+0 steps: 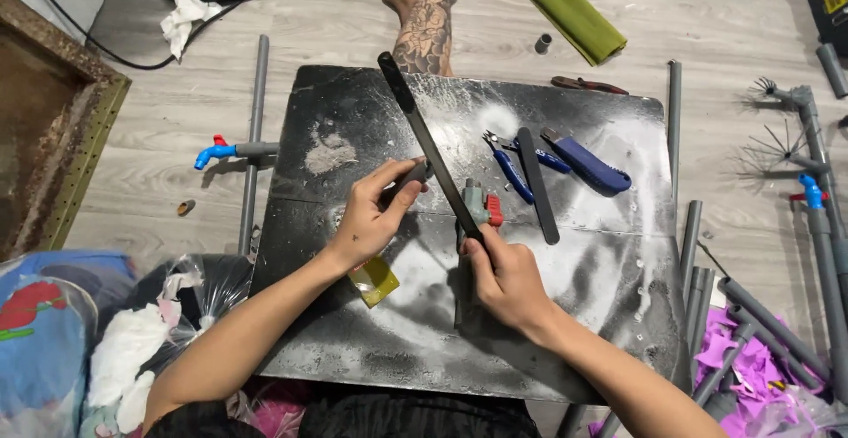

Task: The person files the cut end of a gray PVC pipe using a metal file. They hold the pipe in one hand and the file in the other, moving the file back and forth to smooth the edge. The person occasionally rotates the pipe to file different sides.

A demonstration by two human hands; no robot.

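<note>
left hand (369,217) hides grey fitting (413,173) — end unseen

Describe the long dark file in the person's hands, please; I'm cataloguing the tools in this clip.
The file is a long, narrow, flat bar, black and dull like metal, with no separate handle visible. It runs diagonally above the dusty black board, its far end pointing away from the person. The right hand grips its near end, next to a grey pipe fitting with a red handle. The left hand holds a small grey pipe piece against its middle. Surface texture is too fine to make out.
</note>
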